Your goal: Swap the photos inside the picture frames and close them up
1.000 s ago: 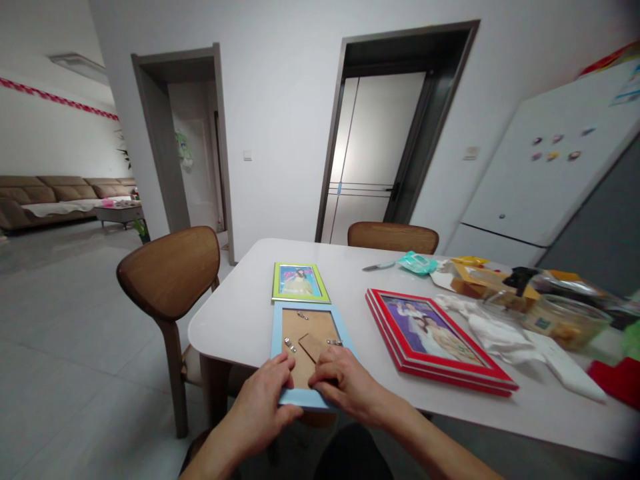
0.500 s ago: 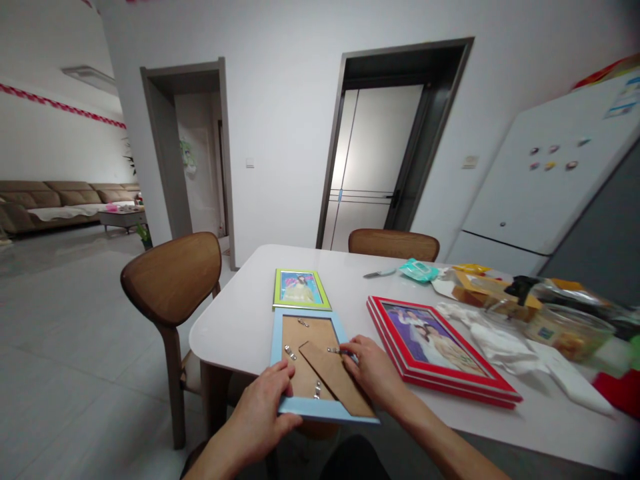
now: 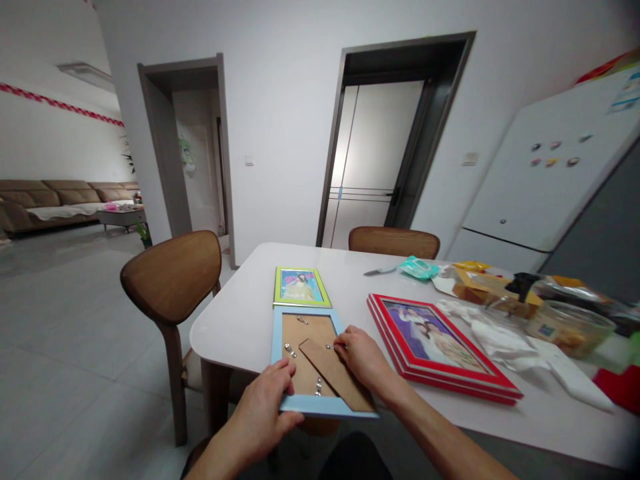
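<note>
A light blue picture frame [image 3: 277, 340] lies face down at the table's near edge, its brown backing board [image 3: 305, 370] showing. Small metal clips [image 3: 291, 350] sit around the board, and a brown stand leg [image 3: 335, 377] slants across it. My left hand [image 3: 267, 397] grips the frame's lower left corner, thumb below the edge and fingers on top. With fingers bent together, my right hand [image 3: 363, 357] pinches at the metal clip on the right side, which it partly covers. Touching the blue frame's far end is a green photo frame [image 3: 327, 297], face up.
Red photo frames [image 3: 400, 363] are stacked to the right. Farther back lie a knife [image 3: 380, 271] and a teal packet [image 3: 419, 268]. White tissue [image 3: 500, 340], a clear plastic tub [image 3: 570, 330] and wrappers crowd the right side. Wooden chairs [image 3: 175, 280] stand left and behind the white table [image 3: 225, 327].
My right hand's fingers have curled in more and shifted slightly at the right-hand clip. My left hand keeps its hold on the blue frame's corner.
</note>
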Demonstrator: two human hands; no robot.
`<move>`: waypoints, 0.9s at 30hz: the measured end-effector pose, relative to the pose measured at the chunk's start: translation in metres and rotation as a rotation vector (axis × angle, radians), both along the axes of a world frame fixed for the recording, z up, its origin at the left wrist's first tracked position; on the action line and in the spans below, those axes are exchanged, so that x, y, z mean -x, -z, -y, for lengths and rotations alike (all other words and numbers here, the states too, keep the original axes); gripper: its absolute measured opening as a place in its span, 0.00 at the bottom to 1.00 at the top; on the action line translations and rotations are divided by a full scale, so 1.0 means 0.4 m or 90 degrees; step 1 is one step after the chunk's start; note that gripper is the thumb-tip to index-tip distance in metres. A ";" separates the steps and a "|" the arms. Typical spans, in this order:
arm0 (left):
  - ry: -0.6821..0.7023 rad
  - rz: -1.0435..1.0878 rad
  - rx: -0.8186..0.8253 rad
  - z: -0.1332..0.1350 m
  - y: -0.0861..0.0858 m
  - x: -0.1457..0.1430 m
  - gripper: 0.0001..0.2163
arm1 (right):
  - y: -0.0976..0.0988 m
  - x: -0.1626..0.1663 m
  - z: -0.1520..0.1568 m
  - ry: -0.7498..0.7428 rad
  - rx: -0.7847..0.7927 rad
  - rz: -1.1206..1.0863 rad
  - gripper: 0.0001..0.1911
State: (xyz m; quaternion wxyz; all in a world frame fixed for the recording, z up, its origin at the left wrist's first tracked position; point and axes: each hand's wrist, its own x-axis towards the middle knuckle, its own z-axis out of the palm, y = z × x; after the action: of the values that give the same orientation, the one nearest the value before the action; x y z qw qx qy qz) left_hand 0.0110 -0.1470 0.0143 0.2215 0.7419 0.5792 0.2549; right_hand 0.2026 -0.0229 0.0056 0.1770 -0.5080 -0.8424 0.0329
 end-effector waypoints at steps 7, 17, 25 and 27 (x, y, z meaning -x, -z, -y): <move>-0.016 0.026 -0.006 0.006 0.002 -0.002 0.12 | -0.008 -0.001 -0.010 -0.031 -0.004 0.011 0.11; -0.044 0.043 -0.007 0.015 0.012 -0.006 0.14 | -0.012 -0.019 0.005 -0.064 0.040 -0.076 0.07; -0.041 0.028 -0.021 0.018 0.013 -0.010 0.20 | -0.007 -0.013 0.005 -0.030 0.030 -0.066 0.06; -0.042 0.026 -0.018 0.019 0.012 -0.012 0.20 | -0.005 -0.014 0.002 -0.037 0.027 -0.063 0.06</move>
State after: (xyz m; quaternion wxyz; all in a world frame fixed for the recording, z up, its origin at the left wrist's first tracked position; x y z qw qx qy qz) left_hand 0.0158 -0.1544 0.0093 0.2141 0.7199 0.5952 0.2856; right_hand 0.2082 -0.0238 0.0075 0.2066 -0.4846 -0.8462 0.0808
